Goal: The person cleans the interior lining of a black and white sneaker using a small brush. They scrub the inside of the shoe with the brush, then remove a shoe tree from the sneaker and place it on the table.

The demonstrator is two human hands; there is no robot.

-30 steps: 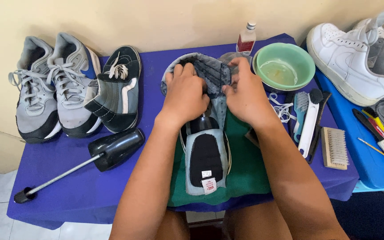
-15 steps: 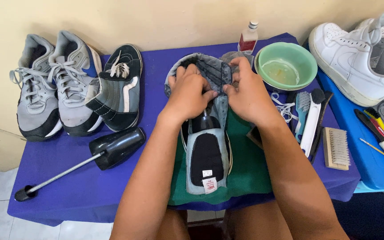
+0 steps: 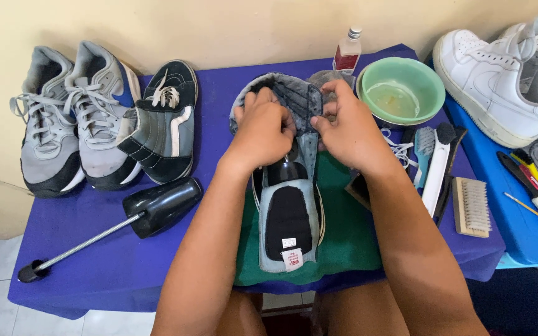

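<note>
A grey and black sneaker (image 3: pixel 289 224) lies lengthwise on a green cloth (image 3: pixel 344 242), its tongue folded back toward me. My left hand (image 3: pixel 261 127) and my right hand (image 3: pixel 344 124) both grip the open upper of this sneaker near its toe end, fingers curled over the grey fabric edges. A black shoe tree sits inside the sneaker, partly hidden under my hands.
On the purple table (image 3: pixel 94 274): a grey sneaker pair (image 3: pixel 70 118), a black and grey sneaker (image 3: pixel 163 124), a black shoe tree with a metal rod (image 3: pixel 138 211), a small bottle (image 3: pixel 347 53), a green bowl (image 3: pixel 401 90), brushes (image 3: pixel 437 168), a bristle brush (image 3: pixel 472 205). White sneakers (image 3: pixel 499 68) rest on a blue surface at right.
Both hands have shifted slightly on the sneaker's upper, with the fingers pulling the fabric edges; the sneaker stays in place.
</note>
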